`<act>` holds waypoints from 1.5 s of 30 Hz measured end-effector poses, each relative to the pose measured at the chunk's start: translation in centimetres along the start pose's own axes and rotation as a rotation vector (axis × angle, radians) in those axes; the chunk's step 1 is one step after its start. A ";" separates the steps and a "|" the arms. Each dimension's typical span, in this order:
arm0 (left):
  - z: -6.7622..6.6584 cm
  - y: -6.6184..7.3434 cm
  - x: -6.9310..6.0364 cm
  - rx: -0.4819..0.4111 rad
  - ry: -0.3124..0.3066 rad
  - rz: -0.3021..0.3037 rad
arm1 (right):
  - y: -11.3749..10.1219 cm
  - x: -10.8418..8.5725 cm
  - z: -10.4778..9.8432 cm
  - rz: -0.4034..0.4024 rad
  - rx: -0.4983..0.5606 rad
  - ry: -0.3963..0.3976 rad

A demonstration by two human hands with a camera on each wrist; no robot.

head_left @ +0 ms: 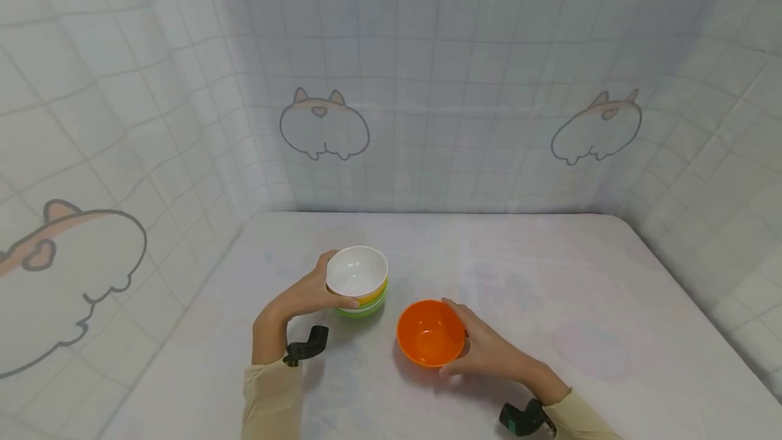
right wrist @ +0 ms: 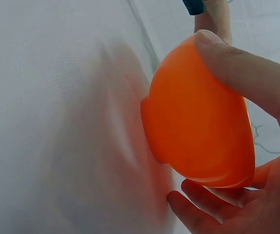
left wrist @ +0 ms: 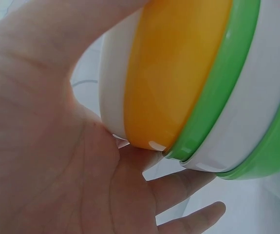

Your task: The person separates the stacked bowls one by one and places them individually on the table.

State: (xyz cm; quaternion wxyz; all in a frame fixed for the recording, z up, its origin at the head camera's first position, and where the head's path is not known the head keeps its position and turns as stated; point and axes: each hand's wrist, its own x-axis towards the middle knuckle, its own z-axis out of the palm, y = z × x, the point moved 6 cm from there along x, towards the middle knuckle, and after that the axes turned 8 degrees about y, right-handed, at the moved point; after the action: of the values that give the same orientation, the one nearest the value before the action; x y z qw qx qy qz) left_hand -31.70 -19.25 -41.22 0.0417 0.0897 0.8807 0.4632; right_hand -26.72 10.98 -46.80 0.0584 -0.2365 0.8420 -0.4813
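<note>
A stack of nested bowls stands toward the left of the table, with a white bowl on top. Below it in the left wrist view come a yellow bowl, a green one, a white one and another green one. My left hand grips the stack near its top, thumb on the near side and fingers around the far side. My right hand holds an orange bowl by its right side, mouth up. In the right wrist view its foot is close to the tabletop; whether it touches, I cannot tell.
Under the bowls is a pale, faintly patterned tabletop. A checked curtain with cartoon animal drawings hangs behind it and on both sides. Each wrist carries a dark strap mount beside a beige sleeve.
</note>
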 end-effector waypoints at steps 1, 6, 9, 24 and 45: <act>0.0 -0.1 0.0 0.003 0.002 -0.004 | 0.0 -0.1 0.0 -0.004 -0.005 -0.001; 0.0 0.2 -0.4 0.000 0.009 0.000 | -0.1 -0.4 0.0 -0.022 -0.023 -0.019; 0.1 0.3 -0.6 -0.001 0.009 0.003 | -0.1 -0.5 0.1 -0.021 -0.027 -0.060; 0.2 -0.1 -0.8 0.008 0.019 0.011 | -2.1 2.4 -1.4 -0.052 -0.063 -0.048; 0.0 -0.6 -1.1 -0.004 0.004 0.078 | -7.0 8.7 0.7 -0.185 -0.243 -0.122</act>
State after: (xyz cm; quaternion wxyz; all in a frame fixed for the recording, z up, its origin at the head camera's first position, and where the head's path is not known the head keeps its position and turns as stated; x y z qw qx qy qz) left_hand -30.71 -19.81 -41.74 0.0220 0.1232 0.8758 0.4662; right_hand -31.78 3.46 -40.18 0.0357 -0.3472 0.8634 -0.3642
